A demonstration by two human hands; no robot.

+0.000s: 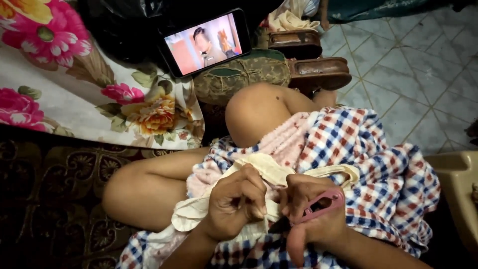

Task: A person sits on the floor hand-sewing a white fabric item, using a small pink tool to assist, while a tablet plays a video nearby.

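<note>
Fingers (251, 194) of the left hand (234, 201) curling together, pinching a fold of cream cloth (259, 172) against the palm. Fingers (298, 197) of the right hand (311, 211) closing around pink thread snips (321, 205), thumb pointing down below the handle, dark blade end angling toward the left hand (tip too dark to make out clearly). Both hands sitting just beside each other, nearly touching, over the lap.

Cream cloth lying bunched across the lap, spreading from beneath the left wrist up and to the right, one band looping over toward the right hand.

Under it, a red, white and blue checked garment (378, 159) draping over the thighs, with a pink fuzzy lining (289, 142) showing near the knee. Bare knee (254, 117) rising behind the hands; other leg (144, 192) lying folded to the left.

Further out: dark patterned carpet (50, 199) on the left, floral sheet (74, 84) with pink and orange blooms above it. Phone (206, 42) leaning at a tilt past the knee, screen lit and showing a figure, resting on an olive patterned cushion (244, 74). Brown sandals (318, 72) just beside the cushion, on pale tiled floor (418, 65). Beige plastic edge (458, 184) at far right.
</note>
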